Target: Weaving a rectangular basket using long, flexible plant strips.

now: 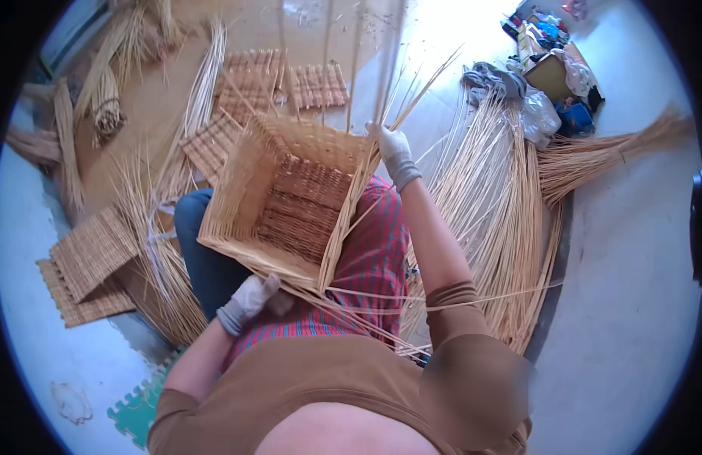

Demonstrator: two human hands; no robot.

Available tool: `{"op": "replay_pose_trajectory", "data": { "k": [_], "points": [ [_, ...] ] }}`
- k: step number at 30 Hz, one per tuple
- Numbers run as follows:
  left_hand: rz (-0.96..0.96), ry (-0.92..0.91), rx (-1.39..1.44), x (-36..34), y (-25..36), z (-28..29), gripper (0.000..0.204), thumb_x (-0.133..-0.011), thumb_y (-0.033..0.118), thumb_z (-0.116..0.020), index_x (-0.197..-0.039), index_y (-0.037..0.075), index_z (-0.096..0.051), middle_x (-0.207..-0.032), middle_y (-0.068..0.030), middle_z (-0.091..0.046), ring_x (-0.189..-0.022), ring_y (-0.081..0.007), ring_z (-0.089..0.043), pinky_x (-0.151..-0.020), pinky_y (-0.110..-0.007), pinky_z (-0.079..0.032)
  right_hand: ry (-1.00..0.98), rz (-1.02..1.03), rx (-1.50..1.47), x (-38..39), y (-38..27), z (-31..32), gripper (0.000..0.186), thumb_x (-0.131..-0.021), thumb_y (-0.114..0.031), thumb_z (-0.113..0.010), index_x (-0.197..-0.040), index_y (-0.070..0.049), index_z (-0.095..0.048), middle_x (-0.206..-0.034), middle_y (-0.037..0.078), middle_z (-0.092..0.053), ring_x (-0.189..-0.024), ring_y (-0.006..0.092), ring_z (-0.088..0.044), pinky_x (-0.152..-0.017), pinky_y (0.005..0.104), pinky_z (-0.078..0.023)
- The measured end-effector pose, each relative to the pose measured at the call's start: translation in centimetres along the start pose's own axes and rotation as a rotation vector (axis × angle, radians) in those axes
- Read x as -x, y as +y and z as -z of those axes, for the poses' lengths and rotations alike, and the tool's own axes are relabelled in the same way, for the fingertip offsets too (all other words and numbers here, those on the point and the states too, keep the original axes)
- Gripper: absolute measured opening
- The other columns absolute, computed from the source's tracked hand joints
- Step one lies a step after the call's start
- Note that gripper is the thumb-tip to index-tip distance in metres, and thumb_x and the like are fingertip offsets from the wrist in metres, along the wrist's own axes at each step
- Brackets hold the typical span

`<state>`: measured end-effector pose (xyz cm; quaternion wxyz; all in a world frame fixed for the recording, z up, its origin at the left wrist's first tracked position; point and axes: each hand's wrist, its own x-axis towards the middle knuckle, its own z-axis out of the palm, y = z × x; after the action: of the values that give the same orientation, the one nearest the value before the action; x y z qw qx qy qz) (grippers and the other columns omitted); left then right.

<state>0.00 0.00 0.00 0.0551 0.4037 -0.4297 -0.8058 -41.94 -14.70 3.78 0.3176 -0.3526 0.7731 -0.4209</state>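
Head view: over the lap, between two gloved hands, an open square basket of pale woven strands (230,193), mouth toward the camera, with a reddish-brown woven base (302,212) showing inside. At the far right corner, a pale-gloved right hand (395,149) — grip closed, pinching a long bundle of pale strands (351,205) laid along the right rim and jutting out past the corner. At the near left edge, a pale-gloved left hand (249,299), thumb side up, close against the rim. Cannot tell whether that left grip is pinching or merely resting — fingers partly hidden and blurred. Beyond the far wall, tall thin upright stakes (390,61), blurred. From the near corner, loose thin strands (321,301) trailing rightward, some across the right sleeve.

Under the basket, a red-and-blue striped cloth (381,250) and a dark blue trouser leg (192,220). To the left, two overlapping tan woven panels (97,250) on the floor, near a bundle of straw-coloured strands (173,288). Past the basket, more reddish-tan woven panels (249,80). To the right, a broad fan of long pale strands (495,220), with a grey cloth (491,80) at the top, just beside a clear plastic bag (539,117) and a blue container (575,117). Lower left, a green interlocking mat piece (139,409).
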Motion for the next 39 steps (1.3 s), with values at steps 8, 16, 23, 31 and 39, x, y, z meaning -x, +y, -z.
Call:
{"op": "replay_pose_trajectory", "data": {
  "k": [8, 16, 23, 31, 39],
  "points": [
    [-0.649, 0.213, -0.022, -4.6, 7.6, 2.2, 0.057, -0.105, 0.060, -0.050, -0.108, 0.004, -0.059, -0.091, -0.0033, -0.059, -0.085, -0.0128, -0.056, -0.077, -0.031, -0.050, 0.168, 0.065, -0.375, 8.4, -8.3, 13.0, 0.030, -0.092, -0.036, -0.071, -0.084, -0.007, -0.070, -0.078, 0.001, -0.065, -0.067, 0.0118, -0.062, -0.061, 0.0300, -0.050],
    [-0.788, 0.050, -0.062, -11.8, 19.6, -7.5, 0.107, -0.091, 0.057, -0.073, -0.157, -0.011, -0.023, -0.145, -0.0234, -0.052, -0.131, -0.0291, -0.053, -0.110, -0.036, -0.043, 0.520, 0.036, -0.732, 9.3, 1.7, 22.2, 0.019, -0.096, -0.028, -0.059, -0.090, -0.010, -0.063, -0.080, 0.004, -0.063, -0.071, 0.0185, -0.063, -0.063, 0.0370, -0.053],
    [-0.672, 0.320, -1.275, -16.4, 25.1, -5.1, 0.085, -0.087, 0.024, -0.065, -0.159, 0.005, -0.025, -0.122, -0.0312, -0.066, -0.109, -0.0427, -0.068, -0.094, -0.048, -0.055, 0.559, -0.185, -0.684, 9.8, 3.3, 24.2, 0.034, -0.092, -0.043, -0.058, -0.109, -0.014, -0.061, -0.110, 0.011, -0.060, -0.102, 0.0275, -0.055, -0.082, 0.0515, -0.050],
    [-0.655, 0.305, -1.945, -13.8, 30.9, 7.1, 0.035, -0.089, 0.026, -0.070, -0.121, 0.013, -0.067, -0.104, -0.0134, -0.075, -0.087, -0.0301, -0.074, -0.074, -0.040, -0.059, 0.425, -0.071, -0.818, 12.4, 2.5, 24.0, 0.033, -0.099, -0.037, -0.056, -0.118, -0.011, -0.060, -0.114, 0.015, -0.061, -0.100, 0.0307, -0.061, -0.087, 0.0480, -0.056],
    [-0.291, -0.265, -0.282, -10.7, 26.7, 0.7, 0.108, -0.084, 0.087, -0.049, -0.154, 0.006, -0.039, -0.144, -0.0210, -0.054, -0.133, -0.0407, -0.051, -0.105, -0.057, -0.050, 0.472, 0.324, -0.704, 21.1, -1.0, 15.3, 0.028, -0.101, -0.032, -0.065, -0.106, -0.004, -0.069, -0.093, 0.001, -0.067, -0.086, 0.0111, -0.061, -0.079, 0.0289, -0.051]
  ]
}}
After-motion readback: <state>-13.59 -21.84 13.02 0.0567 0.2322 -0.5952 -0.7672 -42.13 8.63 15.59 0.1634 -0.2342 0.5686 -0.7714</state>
